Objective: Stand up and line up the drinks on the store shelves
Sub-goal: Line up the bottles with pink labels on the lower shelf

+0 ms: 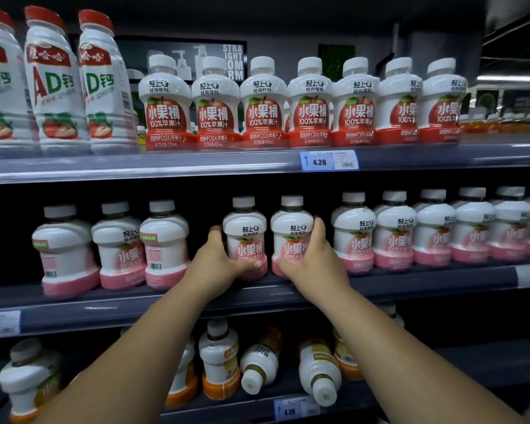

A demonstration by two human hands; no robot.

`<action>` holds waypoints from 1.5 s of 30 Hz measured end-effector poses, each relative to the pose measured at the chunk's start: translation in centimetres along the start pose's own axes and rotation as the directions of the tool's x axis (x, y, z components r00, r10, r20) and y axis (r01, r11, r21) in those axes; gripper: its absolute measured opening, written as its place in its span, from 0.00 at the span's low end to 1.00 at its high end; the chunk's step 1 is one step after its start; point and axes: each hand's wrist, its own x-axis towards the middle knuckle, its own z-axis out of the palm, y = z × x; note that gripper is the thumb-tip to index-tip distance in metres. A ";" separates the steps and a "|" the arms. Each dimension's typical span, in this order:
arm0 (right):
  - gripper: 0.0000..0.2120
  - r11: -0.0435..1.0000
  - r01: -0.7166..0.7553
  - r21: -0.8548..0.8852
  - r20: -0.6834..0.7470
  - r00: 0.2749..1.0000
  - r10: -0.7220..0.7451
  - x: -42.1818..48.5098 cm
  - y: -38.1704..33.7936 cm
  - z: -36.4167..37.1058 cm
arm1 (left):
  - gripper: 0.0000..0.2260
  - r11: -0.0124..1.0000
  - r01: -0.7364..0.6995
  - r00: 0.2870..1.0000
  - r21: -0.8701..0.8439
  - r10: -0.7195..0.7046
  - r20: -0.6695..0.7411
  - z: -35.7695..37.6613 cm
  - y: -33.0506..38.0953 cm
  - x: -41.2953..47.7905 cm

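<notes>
On the middle shelf (410,286) stand pink-based white juice bottles. My left hand (218,261) grips one upright pink bottle (245,231) from its left side, thumb across its base. My right hand (311,258) grips the neighbouring upright pink bottle (291,231) from its right side. The two bottles stand side by side, labels facing out. Three pink bottles (120,243) to the left stand turned at uneven angles. To the right runs a row of pink bottles (395,234) standing close together.
The top shelf holds a straight row of red apple juice bottles (263,102) and taller red-capped milk bottles (55,78) at left. On the bottom shelf, orange-based bottles stand and two lie tipped toward me (318,371). A price tag (328,160) hangs on the top shelf edge.
</notes>
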 end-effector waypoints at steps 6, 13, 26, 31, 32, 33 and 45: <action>0.52 0.999 0.031 -0.035 0.006 1.000 -0.031 -0.3 0.2 -0.4 | 0.35 1.000 -0.002 1.000 -0.016 0.003 0.031 0.1 0.9 -0.1; 0.51 0.996 0.013 -0.090 0.043 0.999 -0.009 -0.4 0.6 -1.9 | 0.34 1.000 -0.012 0.995 -0.015 0.014 0.097 0.6 2.5 0.0; 0.38 0.960 0.151 -0.235 -0.160 0.968 -0.191 -2.0 2.0 -3.6 | 0.35 1.000 -0.016 0.993 -0.023 0.018 0.116 2.3 3.4 0.2; 0.33 0.941 0.256 -0.220 -0.266 0.912 -0.311 -2.3 1.6 -2.6 | 0.35 0.995 -0.057 0.985 -0.080 0.069 0.157 1.7 2.8 -0.3; 0.32 0.936 0.283 -0.210 -0.274 0.902 -0.334 -2.3 1.3 -2.6 | 0.36 0.994 -0.074 0.987 -0.075 0.084 0.140 1.4 2.6 -0.4; 0.31 0.931 0.306 -0.198 -0.281 0.893 -0.353 -2.4 1.0 -2.5 | 0.38 0.994 -0.094 0.988 -0.063 0.101 0.114 1.1 2.5 -0.5; 0.26 0.900 0.434 -0.039 -0.192 0.881 -0.433 -3.5 -4.0 -0.5 | 0.35 0.982 -0.185 0.980 0.039 0.187 -0.067 -4.5 0.8 -4.3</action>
